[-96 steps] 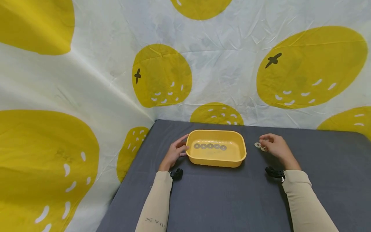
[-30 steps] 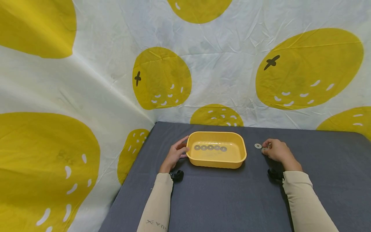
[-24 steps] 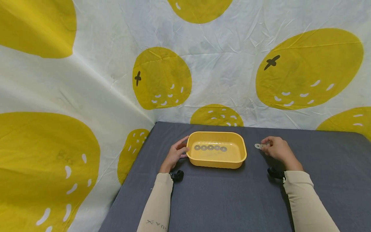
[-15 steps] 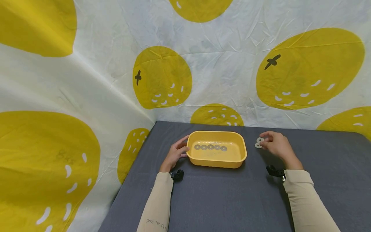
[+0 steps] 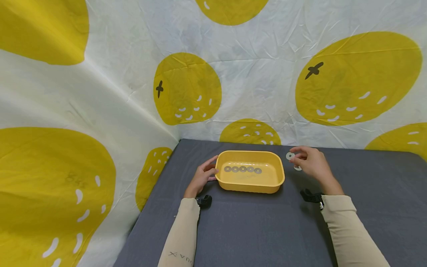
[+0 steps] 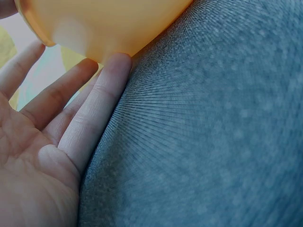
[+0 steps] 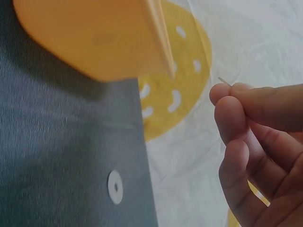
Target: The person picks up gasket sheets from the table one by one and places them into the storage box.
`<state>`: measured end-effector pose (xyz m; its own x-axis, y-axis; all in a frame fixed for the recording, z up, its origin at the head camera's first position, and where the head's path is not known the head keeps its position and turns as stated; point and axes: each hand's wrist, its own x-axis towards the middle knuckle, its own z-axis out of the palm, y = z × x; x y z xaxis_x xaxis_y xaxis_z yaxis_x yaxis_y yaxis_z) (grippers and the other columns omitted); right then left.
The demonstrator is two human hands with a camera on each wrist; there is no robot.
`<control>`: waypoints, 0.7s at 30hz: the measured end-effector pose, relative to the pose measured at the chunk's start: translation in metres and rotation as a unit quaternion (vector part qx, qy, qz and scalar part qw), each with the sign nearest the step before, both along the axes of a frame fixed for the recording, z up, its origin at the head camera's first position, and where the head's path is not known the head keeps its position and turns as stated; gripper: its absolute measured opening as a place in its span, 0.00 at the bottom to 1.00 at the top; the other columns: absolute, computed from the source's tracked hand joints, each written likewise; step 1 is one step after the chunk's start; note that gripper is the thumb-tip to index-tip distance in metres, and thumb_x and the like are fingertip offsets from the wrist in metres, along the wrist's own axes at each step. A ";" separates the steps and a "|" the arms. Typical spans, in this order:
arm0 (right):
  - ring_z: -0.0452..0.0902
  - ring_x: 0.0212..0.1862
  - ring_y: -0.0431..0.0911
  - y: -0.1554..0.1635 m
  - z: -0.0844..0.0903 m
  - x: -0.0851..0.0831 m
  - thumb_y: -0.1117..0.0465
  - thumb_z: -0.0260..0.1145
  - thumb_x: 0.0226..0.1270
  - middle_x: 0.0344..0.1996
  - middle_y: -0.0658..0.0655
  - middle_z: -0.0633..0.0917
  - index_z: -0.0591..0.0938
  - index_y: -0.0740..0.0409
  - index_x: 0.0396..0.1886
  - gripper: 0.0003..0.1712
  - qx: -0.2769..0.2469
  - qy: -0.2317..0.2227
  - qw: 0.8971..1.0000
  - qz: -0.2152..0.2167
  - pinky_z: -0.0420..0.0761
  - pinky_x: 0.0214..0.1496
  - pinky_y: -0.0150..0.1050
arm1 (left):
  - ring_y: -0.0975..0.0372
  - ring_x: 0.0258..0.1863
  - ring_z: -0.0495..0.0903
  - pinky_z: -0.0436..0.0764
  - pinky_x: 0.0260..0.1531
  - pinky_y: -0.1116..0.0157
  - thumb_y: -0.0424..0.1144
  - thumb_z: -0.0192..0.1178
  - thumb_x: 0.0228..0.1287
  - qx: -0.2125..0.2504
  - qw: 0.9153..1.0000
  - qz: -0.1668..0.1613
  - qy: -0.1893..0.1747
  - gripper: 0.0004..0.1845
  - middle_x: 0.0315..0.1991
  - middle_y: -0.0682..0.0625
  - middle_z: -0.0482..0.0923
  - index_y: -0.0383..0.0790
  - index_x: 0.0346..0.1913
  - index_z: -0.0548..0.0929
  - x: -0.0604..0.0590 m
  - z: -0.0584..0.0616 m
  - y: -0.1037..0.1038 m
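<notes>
My right hand [image 5: 311, 161] pinches a flat metal washer [image 5: 290, 156] between thumb and fingertips, to the right of the yellow tray [image 5: 248, 188]. In the right wrist view this washer [image 7: 224, 81] shows edge-on as a thin sliver. A second washer [image 5: 298, 168] lies on the cloth, partly hidden by that hand; the right wrist view shows it whole. Several washers [image 5: 242, 169] lie in a row on the tray's floor. Straight fingers of my left hand [image 5: 200, 178] rest against the tray's left end, with the thumb at its rim.
Dark grey cloth [image 5: 253, 230] covers the table. A pale curtain [image 5: 257, 89] printed with big yellow fruit hangs behind it and along the left side. Black wrist cameras [image 5: 204, 201] sit at both cuffs.
My right hand has picked one washer off the cloth and moved it up and left, toward the tray. The left hand and the tray stay in place.
</notes>
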<state>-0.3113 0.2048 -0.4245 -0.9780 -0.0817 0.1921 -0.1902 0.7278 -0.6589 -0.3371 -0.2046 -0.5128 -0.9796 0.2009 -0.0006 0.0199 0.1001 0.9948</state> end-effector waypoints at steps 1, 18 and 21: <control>0.85 0.32 0.49 -0.002 0.001 0.001 0.59 0.68 0.71 0.37 0.62 0.91 0.82 0.62 0.60 0.21 -0.001 0.002 1.000 0.002 0.76 0.29 0.37 | 0.45 0.65 0.78 0.87 0.54 0.55 0.37 0.62 0.71 0.000 1.000 0.000 0.000 0.32 0.68 0.41 0.76 0.63 0.74 0.72 0.000 0.000 0.000; 0.85 0.31 0.47 -0.053 0.004 0.010 0.64 0.70 0.69 0.37 0.61 0.92 0.82 0.60 0.58 0.19 -0.045 -0.008 0.997 0.064 0.77 0.24 0.36 | 0.48 0.65 0.79 0.87 0.53 0.56 0.35 0.60 0.71 0.006 1.000 -0.002 0.000 0.32 0.68 0.43 0.76 0.64 0.74 0.72 0.001 -0.001 0.000; 0.85 0.29 0.46 -0.065 0.000 0.011 0.65 0.70 0.68 0.35 0.59 0.92 0.83 0.60 0.57 0.18 -0.053 -0.003 0.996 0.071 0.73 0.20 0.36 | 0.47 0.65 0.79 0.87 0.53 0.56 0.34 0.60 0.71 0.007 1.000 -0.001 -0.002 0.31 0.68 0.43 0.76 0.65 0.73 0.73 0.000 -0.001 0.000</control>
